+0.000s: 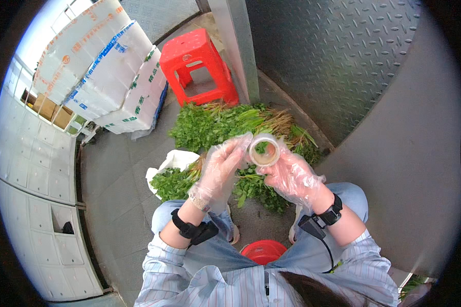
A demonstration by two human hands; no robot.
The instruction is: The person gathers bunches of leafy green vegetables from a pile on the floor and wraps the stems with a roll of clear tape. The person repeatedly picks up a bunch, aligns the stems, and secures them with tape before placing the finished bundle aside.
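My right hand [294, 174], in a clear plastic glove, grips a roll of clear tape [253, 152] by its right side, with the open core facing up at me. Beside the roll's left edge is my left hand [223, 161], gloved the same way, its fingers extended close together. Whether its fingertips pinch the tape's end is not visible. Below both hands, bunches of coriander-like leafy greens [203, 128] lie on the floor with their stems bundled. A smaller bunch [173, 182] rests at the left, partly on a white plastic bag [178, 159].
A red plastic stool [186, 42] stands beyond the greens, near a metal post [240, 50]. White foam boxes [111, 73] are stacked at the upper left. Grey lockers [42, 226] line the left side. Diamond-plate metal [330, 50] rises at the right. A red object [264, 251] sits between my legs.
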